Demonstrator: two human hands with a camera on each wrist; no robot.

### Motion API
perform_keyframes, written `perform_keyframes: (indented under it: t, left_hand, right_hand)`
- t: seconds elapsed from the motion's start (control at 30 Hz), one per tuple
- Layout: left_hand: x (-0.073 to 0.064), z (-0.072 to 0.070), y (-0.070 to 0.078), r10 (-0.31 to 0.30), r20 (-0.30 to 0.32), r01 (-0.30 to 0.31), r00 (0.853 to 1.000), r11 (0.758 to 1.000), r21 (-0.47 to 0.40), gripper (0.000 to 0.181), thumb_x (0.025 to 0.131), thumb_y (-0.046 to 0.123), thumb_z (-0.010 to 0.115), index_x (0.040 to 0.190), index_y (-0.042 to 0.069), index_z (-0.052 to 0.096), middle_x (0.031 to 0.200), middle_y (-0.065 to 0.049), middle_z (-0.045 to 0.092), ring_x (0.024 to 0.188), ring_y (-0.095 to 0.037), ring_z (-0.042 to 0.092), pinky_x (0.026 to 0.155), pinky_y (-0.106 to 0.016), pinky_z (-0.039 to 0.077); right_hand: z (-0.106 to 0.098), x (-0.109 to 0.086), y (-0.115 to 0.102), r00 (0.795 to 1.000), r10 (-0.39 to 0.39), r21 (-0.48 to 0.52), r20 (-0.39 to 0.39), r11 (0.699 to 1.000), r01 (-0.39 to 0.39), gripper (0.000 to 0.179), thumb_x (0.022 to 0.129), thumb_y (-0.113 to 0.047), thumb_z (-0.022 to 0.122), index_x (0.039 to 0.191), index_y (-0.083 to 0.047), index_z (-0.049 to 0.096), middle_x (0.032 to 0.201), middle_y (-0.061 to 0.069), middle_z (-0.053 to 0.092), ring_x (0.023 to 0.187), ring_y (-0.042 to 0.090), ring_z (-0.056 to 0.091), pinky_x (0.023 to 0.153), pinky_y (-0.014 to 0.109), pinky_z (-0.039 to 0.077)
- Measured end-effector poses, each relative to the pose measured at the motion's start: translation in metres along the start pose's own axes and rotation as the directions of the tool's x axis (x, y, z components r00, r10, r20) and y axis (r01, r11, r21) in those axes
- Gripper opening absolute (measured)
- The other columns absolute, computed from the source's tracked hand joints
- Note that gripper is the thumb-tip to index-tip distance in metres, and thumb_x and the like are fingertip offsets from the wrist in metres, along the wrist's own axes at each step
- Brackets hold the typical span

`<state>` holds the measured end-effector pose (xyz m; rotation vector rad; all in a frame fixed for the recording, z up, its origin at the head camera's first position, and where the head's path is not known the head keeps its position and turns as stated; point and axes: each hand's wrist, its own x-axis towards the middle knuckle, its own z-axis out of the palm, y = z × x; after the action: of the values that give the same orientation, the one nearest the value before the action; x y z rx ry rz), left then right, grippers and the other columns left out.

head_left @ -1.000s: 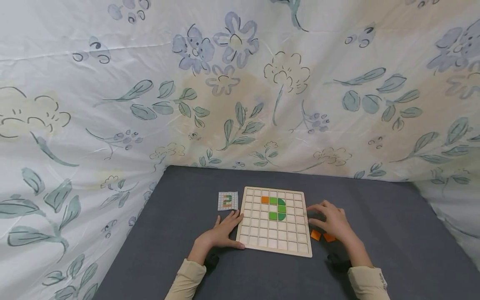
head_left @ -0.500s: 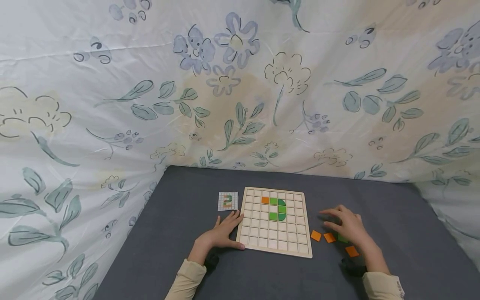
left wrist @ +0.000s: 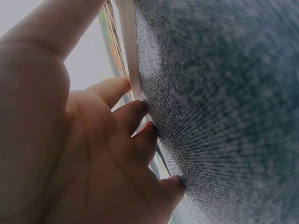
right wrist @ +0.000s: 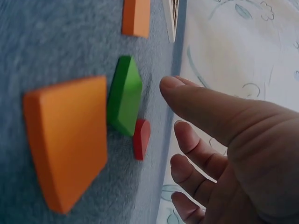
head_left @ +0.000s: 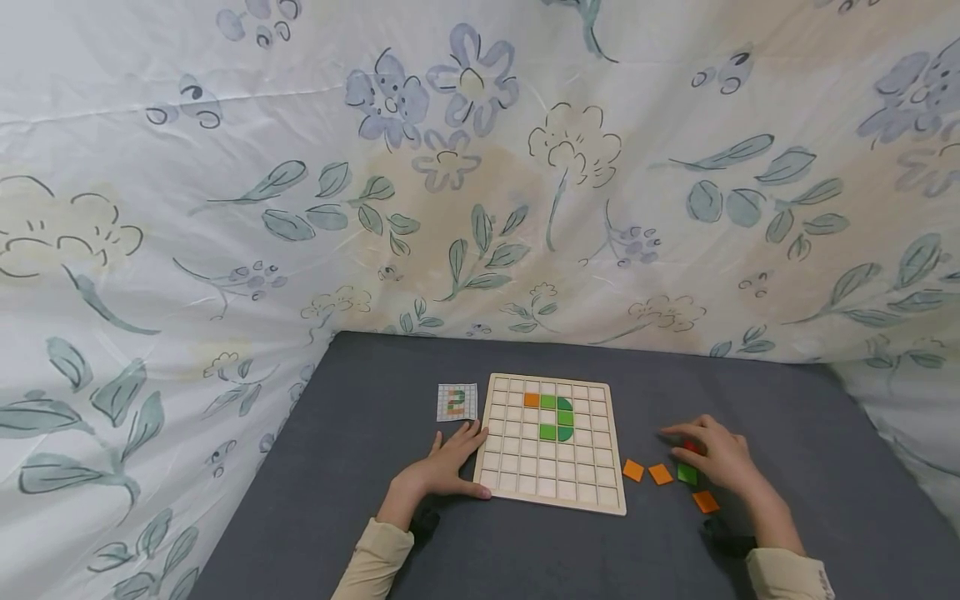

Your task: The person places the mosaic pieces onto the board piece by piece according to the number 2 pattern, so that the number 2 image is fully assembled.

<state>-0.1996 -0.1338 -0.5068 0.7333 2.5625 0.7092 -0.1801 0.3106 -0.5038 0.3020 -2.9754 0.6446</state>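
My left hand (head_left: 442, 465) rests spread at the left edge of a wooden grid board (head_left: 517, 461), thumb at the near corner; the left wrist view shows its fingertips against the rim. On the board lie an orange square (head_left: 532, 400), green squares (head_left: 548, 432) and dark green rounded pieces (head_left: 565, 434). To the board's right, my right hand (head_left: 722, 454) hovers with loosely bent fingers over a red piece (right wrist: 142, 140) and a green square (right wrist: 125, 95). Nothing shows between thumb and fingers in the right wrist view. An orange square (right wrist: 70, 144) lies nearest that camera.
A small card (head_left: 457, 402) printed with a coloured grid pattern lies left of the board. Two more orange squares, one (head_left: 633, 471) beside the board and another (head_left: 661, 474) farther right, lie on the dark table (head_left: 570, 558). A floral cloth (head_left: 480, 167) hangs behind.
My right hand has moved right, away from the board's edge and over the loose pieces, uncovering the green square and part of the red piece. The left hand has stayed in place.
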Motion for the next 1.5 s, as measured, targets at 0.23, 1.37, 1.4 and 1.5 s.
perform_keyframes:
  t: [0.23,1.37,1.4,1.5]
  left_hand:
    - [0.000,-0.001,0.000,0.002,-0.002,-0.002,1.000,1.000,-0.005,0.099,0.076,0.049,0.071,0.150,0.014,0.016,0.156,-0.009,0.007,0.144,-0.028,0.003,0.109,-0.062,-0.003]
    - [0.000,-0.001,-0.001,0.015,0.002,-0.015,1.000,1.000,-0.001,0.098,0.077,0.048,0.071,0.150,0.014,0.015,0.156,-0.010,0.008,0.144,-0.029,0.002,0.109,-0.063,-0.003]
    - [0.000,-0.002,-0.001,0.015,0.002,-0.015,1.000,1.000,-0.001,0.098,0.077,0.048,0.070,0.150,0.014,0.015,0.156,-0.010,0.008,0.144,-0.029,0.002,0.109,-0.063,-0.003]
    - [-0.001,-0.002,0.000,0.015,0.004,-0.015,1.000,1.000,0.006,0.097,0.077,0.048,0.070,0.150,0.014,0.015,0.156,-0.010,0.008,0.144,-0.029,0.002,0.109,-0.063,-0.002]
  right_hand:
    - [-0.001,-0.003,0.012,1.000,0.006,-0.008,-0.002,1.000,-0.006,0.034,0.080,-0.022,0.071,0.114,-0.018,0.067,0.085,0.001,0.048,0.067,0.011,0.040,0.062,0.035,0.018]
    - [-0.007,-0.007,0.034,0.998,0.063,0.001,0.030,0.998,-0.064,0.026,0.080,-0.024,0.072,0.105,-0.015,0.067,0.092,0.008,0.052,0.078,0.021,0.048,0.063,0.037,0.023]
    - [-0.007,-0.007,0.034,0.997,0.068,-0.005,0.030,0.998,-0.068,0.026,0.080,-0.023,0.072,0.104,-0.015,0.067,0.092,0.008,0.053,0.077,0.021,0.048,0.063,0.037,0.023]
    - [-0.007,-0.007,0.034,0.997,0.075,-0.015,0.034,0.997,-0.074,0.025,0.080,-0.024,0.072,0.103,-0.014,0.067,0.091,0.008,0.053,0.077,0.022,0.049,0.062,0.037,0.023]
